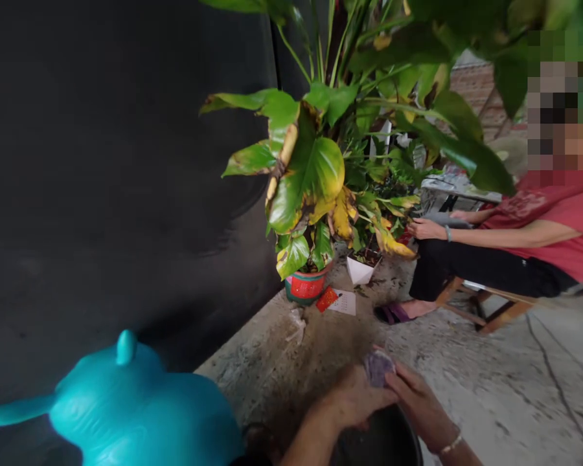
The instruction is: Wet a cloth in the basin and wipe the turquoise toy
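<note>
Purple lump pinched between both hands, left hand, right hand, above dark pot.

Colours, placed relative to potted plant:
- Plant leaves: green, several edged or blotched yellow, brown at tips.
- Pot under plant: green with red band.
- Small pot just right of it: white.
- Card on floor before pot: red; paper beside it: white.
- Floor: grey, dark-stained.
- Wall left of plant: black.
- Bag lower left: glossy turquoise.
- Lump held in both hands, below plant: purplish-grey.
- Seated person's shirt right of plant: red; trousers: black.
</note>
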Available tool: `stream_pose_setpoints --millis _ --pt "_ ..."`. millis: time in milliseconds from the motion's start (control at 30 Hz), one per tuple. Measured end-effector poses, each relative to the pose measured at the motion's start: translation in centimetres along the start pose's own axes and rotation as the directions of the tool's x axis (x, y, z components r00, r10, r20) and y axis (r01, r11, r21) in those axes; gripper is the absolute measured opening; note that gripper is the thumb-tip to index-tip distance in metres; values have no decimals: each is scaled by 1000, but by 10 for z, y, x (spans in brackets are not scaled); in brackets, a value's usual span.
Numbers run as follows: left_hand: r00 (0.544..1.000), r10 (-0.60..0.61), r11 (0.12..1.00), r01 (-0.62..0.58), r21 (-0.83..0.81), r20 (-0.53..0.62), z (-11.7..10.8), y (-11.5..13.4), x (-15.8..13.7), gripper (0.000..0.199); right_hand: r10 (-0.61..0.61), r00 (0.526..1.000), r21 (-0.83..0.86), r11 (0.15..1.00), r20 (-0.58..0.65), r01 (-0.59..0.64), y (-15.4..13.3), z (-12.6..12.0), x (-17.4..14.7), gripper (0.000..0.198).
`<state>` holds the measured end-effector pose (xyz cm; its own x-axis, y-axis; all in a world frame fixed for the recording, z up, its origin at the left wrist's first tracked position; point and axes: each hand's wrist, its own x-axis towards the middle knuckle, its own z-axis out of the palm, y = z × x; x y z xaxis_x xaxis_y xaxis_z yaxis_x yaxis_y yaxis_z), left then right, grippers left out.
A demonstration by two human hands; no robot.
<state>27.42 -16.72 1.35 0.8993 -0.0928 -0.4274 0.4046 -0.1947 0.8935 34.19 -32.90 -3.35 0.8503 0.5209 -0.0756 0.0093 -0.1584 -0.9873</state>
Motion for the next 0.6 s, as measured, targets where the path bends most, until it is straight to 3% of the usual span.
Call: stream_pose_setpoints --millis 67,133,233,367,500,600 --pt "995 23 999 -18 -50 100 -28 8 -28 34 -52 983 -114 991 178 73 -32 6 10 55" --pt "991 57 994 -44 -103 119 -57 9 -61 39 -78 941 -187 971 329 146 -62 19 19 56" --pt "995 98 988 -99 -118 -9 -96 0 -117 47 -104 879 -236 943 465 236 -103 54 28 54" --pt "969 146 965 -184 -185 -201 -129 -18 -193 43 -176 757 -283 855 629 435 -156 122 25 25" --pt "852 150 872 -353 -339 -501 -137 -36 -256 40 -293 632 -241 747 717 620 -205 188 8 23" --pt "750 56 692 -505 -516 -659 -133 -54 -295 62 -269 572 -196 758 775 622 -225 228 -5 32"
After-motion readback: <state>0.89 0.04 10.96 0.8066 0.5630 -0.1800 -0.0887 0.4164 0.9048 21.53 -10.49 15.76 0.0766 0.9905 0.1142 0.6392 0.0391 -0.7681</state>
